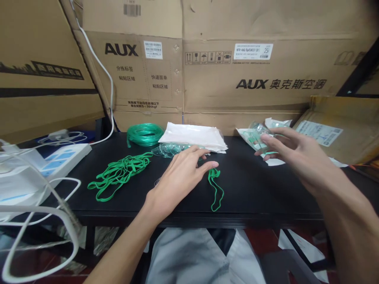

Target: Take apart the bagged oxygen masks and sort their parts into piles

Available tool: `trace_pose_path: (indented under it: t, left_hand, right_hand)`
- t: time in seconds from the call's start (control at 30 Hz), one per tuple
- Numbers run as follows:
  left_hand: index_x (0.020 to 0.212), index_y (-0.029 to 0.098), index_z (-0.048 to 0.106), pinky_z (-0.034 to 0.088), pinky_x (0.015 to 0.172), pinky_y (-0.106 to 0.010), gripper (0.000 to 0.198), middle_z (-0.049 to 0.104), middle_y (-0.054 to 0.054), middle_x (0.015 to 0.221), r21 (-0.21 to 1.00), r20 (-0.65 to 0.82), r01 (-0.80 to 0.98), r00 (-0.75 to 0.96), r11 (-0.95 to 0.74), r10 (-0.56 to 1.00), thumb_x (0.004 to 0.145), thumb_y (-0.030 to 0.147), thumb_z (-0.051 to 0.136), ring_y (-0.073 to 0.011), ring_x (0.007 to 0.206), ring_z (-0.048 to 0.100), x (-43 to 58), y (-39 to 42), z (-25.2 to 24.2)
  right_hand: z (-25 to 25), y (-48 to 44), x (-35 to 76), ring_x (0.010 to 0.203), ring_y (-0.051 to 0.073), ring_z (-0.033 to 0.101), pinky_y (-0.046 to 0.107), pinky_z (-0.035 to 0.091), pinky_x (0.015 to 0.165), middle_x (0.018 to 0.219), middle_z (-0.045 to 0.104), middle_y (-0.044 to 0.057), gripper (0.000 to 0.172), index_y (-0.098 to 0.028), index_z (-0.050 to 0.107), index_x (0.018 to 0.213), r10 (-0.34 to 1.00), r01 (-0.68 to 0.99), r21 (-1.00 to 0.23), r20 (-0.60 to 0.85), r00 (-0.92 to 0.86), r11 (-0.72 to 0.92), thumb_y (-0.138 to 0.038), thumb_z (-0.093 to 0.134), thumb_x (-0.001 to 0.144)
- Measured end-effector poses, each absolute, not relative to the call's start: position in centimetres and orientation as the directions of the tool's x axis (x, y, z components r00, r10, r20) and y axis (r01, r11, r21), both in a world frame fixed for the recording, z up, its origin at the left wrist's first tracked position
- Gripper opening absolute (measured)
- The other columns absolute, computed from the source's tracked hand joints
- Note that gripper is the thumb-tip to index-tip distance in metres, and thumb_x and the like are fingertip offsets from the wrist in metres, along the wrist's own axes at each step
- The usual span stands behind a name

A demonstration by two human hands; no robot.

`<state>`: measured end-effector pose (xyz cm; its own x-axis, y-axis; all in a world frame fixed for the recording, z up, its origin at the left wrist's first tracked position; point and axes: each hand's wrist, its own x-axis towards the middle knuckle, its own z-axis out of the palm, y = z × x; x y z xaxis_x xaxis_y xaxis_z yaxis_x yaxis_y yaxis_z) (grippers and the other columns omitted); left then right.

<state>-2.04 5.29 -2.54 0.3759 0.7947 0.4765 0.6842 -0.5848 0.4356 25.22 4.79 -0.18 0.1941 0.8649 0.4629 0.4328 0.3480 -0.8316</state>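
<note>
- Clear cup (pixel 258 127): at the fingertips of the right hand (pixel 294 148), held between thumb and fingers, above the table.
- White packets (pixel 275 161): behind and below that grip, partly covered by the cup and fingers; greenish parts show on them.
- Left hand (pixel 180 169): palm down over the table, thumb apart from the fingers, pinching nothing that shows; whether the fingertips touch anything, I cannot tell.
- Clear row (pixel 170 150): clear, curved pieces just beyond the left fingers, partly hidden by them.
- Small strap (pixel 217 197): green, just below the left thumb, trailing toward the near edge.
- White stack (pixel 192 134): behind the clear row, beyond the left hand.
- Strap pile (pixel 122 173): green, loosely tangled, left of the left hand.
- Green tube (pixel 145 134): coiled, behind the strap pile.
- Box (pixel 331 132): taped and labelled, right of the cup, beyond the right hand.
- Power strip (pixel 63 159): far left of both hands.
- Table (pixel 251 197): black, beneath both hands.
</note>
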Motion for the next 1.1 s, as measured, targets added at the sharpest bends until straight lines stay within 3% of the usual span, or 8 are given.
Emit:
trace_pose_path:
  t: [0.17, 0.27, 0.37, 0.5, 0.63, 0.8, 1.0, 1.1]
  left_hand:
    - [0.09, 0.027, 0.068, 0.041, 0.071, -0.032, 0.04, 0.071, 0.0, 0.094, 0.446, 0.351, 0.736, 0.379, -0.509, 0.856, 0.095, 0.065, 0.058, -0.0231, 0.089, 0.064, -3.1, 3.5, -1.2]
    - [0.088, 0.029, 0.068, 0.038, 0.063, -0.03, 0.04, 0.07, 0.002, 0.091, 0.454, 0.225, 0.725, 0.469, -0.518, 0.854, 0.083, 0.069, 0.07, -0.0221, 0.085, 0.063, -3.3, 2.1, -0.8]
    - [0.088, 0.031, 0.067, 0.037, 0.061, -0.028, 0.036, 0.069, 0.004, 0.091, 0.448, 0.105, 0.701, 0.575, -0.555, 0.811, 0.075, 0.061, 0.082, -0.0212, 0.086, 0.061, -3.1, 1.3, -1.3]
    - [0.082, 0.029, 0.067, 0.037, 0.064, -0.024, 0.019, 0.068, 0.005, 0.091, 0.457, 0.001, 0.683, 0.639, -0.569, 0.769, 0.081, 0.042, 0.082, -0.0188, 0.091, 0.061, -2.7, 1.6, -1.8]
    - [0.088, 0.028, 0.073, 0.039, 0.069, -0.025, 0.017, 0.069, 0.003, 0.093, 0.467, 0.063, 0.619, 0.689, -0.631, 0.722, 0.092, 0.044, 0.071, -0.0178, 0.089, 0.062, -2.9, 2.4, -1.0]
    - [0.094, 0.027, 0.077, 0.042, 0.068, -0.022, 0.023, 0.071, 0.006, 0.08, 0.579, 0.157, 0.53, 0.674, -0.62, 0.722, 0.101, 0.041, 0.06, -0.0119, 0.072, 0.063, -3.5, 2.7, 0.8]
    - [0.082, 0.022, 0.073, 0.045, 0.072, -0.02, 0.027, 0.072, 0.007, 0.079, 0.644, 0.294, 0.432, 0.622, -0.632, 0.726, 0.101, 0.037, 0.06, -0.0113, 0.076, 0.064, -4.3, 3.1, 1.8]
    - [0.083, 0.022, 0.074, 0.045, 0.071, -0.021, 0.028, 0.071, 0.006, 0.078, 0.664, 0.343, 0.413, 0.573, -0.623, 0.745, 0.099, 0.042, 0.062, -0.012, 0.075, 0.063, -5.2, 3.6, 1.9]
  right_hand:
    - [0.4, 3.6, 22.8, 0.076, 0.026, 0.075, 0.037, 0.057, 0.068, 0.089, 0.076, 0.007, 0.042, -0.023, 0.071, 0.103, 0.936, 0.369, -0.871, 0.351, 0.011, 0.323, -0.06, 0.076, 0.084]
    - [0.5, 3.1, 22.0, 0.074, 0.025, 0.075, 0.035, 0.056, 0.067, 0.09, 0.077, 0.008, 0.042, -0.022, 0.064, 0.1, 0.965, 0.296, -0.919, 0.235, -0.12, 0.261, -0.061, 0.073, 0.087]
    - [0.4, 3.0, 22.2, 0.073, 0.024, 0.075, 0.034, 0.056, 0.066, 0.093, 0.078, 0.009, 0.04, -0.022, 0.057, 0.1, 0.964, 0.224, -0.954, 0.148, -0.223, 0.199, -0.06, 0.067, 0.093]
    - [0.2, 2.8, 22.3, 0.072, 0.024, 0.075, 0.033, 0.057, 0.064, 0.097, 0.078, 0.01, 0.036, -0.022, 0.054, 0.1, 0.947, 0.146, -0.975, 0.117, -0.298, 0.166, -0.057, 0.062, 0.097]
    - [0.1, 2.6, 21.4, 0.067, 0.022, 0.075, 0.03, 0.056, 0.058, 0.102, 0.077, 0.009, 0.031, -0.023, 0.05, 0.099, 0.891, 0.048, -0.991, 0.089, -0.445, 0.123, -0.052, 0.062, 0.099]
    - [-0.5, 2.7, 20.2, 0.051, 0.023, 0.071, 0.026, 0.049, 0.044, 0.064, 0.069, -0.001, 0.028, -0.024, 0.048, 0.098, 0.821, -0.087, -0.996, 0.047, -0.569, -0.004, -0.051, 0.054, 0.103]
    - [-1.4, 3.2, 18.7, 0.091, 0.029, 0.077, 0.04, 0.059, 0.085, 0.105, 0.076, 0.018, 0.04, -0.013, 0.063, 0.11, 0.783, -0.166, -0.985, 0.071, -0.618, -0.042, -0.049, 0.046, 0.106]
    - [-1.7, 3.5, 18.2, 0.085, 0.026, 0.077, 0.038, 0.059, 0.082, 0.106, 0.076, 0.016, 0.045, -0.014, 0.066, 0.117, 0.75, -0.194, -0.972, 0.032, -0.661, -0.129, -0.051, 0.043, 0.107]
